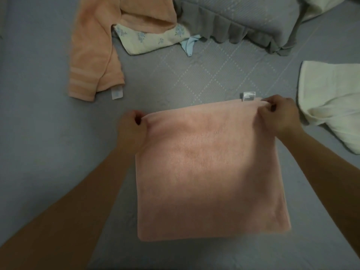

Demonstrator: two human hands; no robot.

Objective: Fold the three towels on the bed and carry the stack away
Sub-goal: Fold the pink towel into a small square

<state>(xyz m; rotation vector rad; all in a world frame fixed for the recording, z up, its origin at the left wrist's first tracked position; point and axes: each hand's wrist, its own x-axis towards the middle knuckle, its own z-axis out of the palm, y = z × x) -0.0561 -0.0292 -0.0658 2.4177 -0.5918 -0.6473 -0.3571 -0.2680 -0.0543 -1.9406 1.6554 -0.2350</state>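
Head view: my left hand (pixel 132 123) pinches the far-left corner of the pink towel (pixel 210 172), fingers curled round the fabric, and my right hand (pixel 280 114) clamps the far-right corner the same way, just beside the white care tag (pixel 249 96). Both grips sit on the far edge, I judge, so the layers stay square while the towel lies doubled on the grey bed cover (pixel 48 133), its near edge close to me.

Out from there, the orange towel (pixel 91 55) lies crumpled toward the far-left part of the bed, partly over a floral cloth (pixel 148 39). The cream towel (pixel 331 98) lies rumpled at the right edge, very near my right hand, so that side is tight. A grey ruffled pillow (pixel 243 22) lies along the far edge.

Open cover lies to the left of the pink towel and between it and the pillow; I would fold across that way. Two towels look unfolded yet.
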